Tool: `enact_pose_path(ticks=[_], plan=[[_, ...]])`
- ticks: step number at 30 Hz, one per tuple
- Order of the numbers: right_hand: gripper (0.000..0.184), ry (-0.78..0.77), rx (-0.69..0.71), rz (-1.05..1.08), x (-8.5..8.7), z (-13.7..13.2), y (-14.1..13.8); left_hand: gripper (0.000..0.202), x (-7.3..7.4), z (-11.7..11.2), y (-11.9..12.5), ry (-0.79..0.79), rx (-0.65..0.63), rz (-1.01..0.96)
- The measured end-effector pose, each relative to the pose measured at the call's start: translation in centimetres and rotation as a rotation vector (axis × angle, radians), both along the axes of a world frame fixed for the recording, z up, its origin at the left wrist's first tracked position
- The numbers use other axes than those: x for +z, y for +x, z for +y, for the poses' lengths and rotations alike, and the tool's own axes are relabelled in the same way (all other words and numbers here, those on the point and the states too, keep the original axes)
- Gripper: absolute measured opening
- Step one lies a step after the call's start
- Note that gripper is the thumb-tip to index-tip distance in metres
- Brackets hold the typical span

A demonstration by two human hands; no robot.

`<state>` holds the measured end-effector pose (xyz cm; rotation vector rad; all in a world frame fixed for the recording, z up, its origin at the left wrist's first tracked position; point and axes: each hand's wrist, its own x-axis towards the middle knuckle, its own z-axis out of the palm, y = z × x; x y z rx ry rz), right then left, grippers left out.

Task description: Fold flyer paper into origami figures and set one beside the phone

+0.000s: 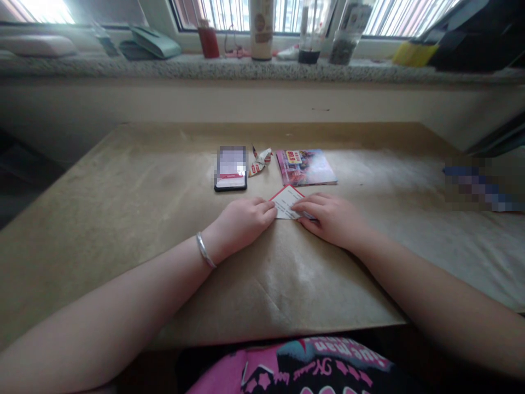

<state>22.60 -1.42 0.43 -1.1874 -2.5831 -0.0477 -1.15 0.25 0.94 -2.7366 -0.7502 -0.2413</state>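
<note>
A folded paper (287, 201), white with printed lines and a red edge, lies on the table as a triangle with its point away from me. My left hand (250, 215), with a silver bangle at the wrist, keeps its fingers together on the paper's left corner. On the right corner rests my right hand (328, 218), its fingers over the paper and its thumb at the near edge. Just beyond the paper stands a folded paper crane (261, 162) with orange and white print. Both hands hide the paper's side corners.
Left of the crane lies a phone (231, 168), its screen partly blurred. A colourful printed booklet (307, 167) is to the right. Beneath everything spreads a beige table cover (164, 186). Bottles, including a red container (209, 39), line the granite windowsill (184, 68) behind.
</note>
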Motion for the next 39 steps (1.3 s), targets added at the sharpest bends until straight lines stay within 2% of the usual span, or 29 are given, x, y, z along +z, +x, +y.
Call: enact_pose_path(ticks=[7,11,15,21,29,35,39], plan=[[0.015,0.023,-0.073,-0.005,0.2,-0.4,-1.0,0.015,0.4,-0.9,0.5,0.125,0.045,-0.009],[0.02,0.077,-0.121,-0.068,0.8,-0.7,-2.2,0.013,0.4,-0.9,0.1,0.176,0.05,-0.063],[0.014,0.075,-0.195,-0.055,1.6,-0.7,-3.7,0.017,0.9,-1.0,-0.5,0.24,0.058,-0.098],[0.011,0.139,-0.152,0.005,1.2,-0.8,-5.6,0.02,1.5,-1.9,-0.4,0.384,-0.006,-0.15],[0.006,0.089,-0.143,0.133,1.0,-0.7,-5.2,0.026,1.1,-1.5,-0.1,0.301,0.007,-0.232],[0.007,0.13,-0.013,0.171,1.2,-0.1,-4.0,0.025,1.0,-1.4,-0.3,0.286,0.027,-0.256],[0.006,0.13,-0.005,0.163,1.3,0.2,-2.9,0.025,1.2,-1.4,-0.4,0.284,0.043,-0.235]])
